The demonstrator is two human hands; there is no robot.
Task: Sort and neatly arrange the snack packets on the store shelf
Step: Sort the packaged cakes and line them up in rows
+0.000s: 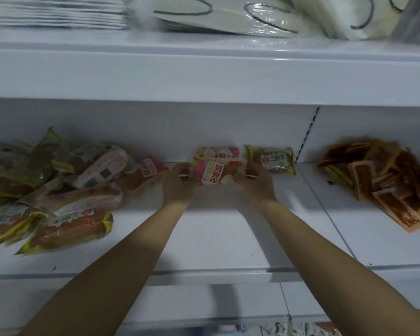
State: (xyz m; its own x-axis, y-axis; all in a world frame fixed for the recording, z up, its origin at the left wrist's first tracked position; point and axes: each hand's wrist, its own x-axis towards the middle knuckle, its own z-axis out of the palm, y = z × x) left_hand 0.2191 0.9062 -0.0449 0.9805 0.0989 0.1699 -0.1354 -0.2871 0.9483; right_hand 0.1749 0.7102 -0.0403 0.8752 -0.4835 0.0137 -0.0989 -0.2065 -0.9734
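The white shelf (pixel 216 238) carries a jumbled heap of packets (pixel 58 190) on the left and a brown pile (pixel 383 180) on the right. Between them, far back, the left hand (pixel 178 181) and right hand (pixel 256 181) pinch a pink packet (pixel 216 172) by its ends, probably squaring it onto the matching packet (pixel 217 151) behind, beside a yellow-edged one (pixel 272 160).

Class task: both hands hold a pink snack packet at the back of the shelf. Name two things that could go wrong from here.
1. The pink packet, pinched at its ends by the left hand and right hand, may slide off the packet behind.
2. A left forearm sweep could nudge the loose pile off the shelf's front edge.
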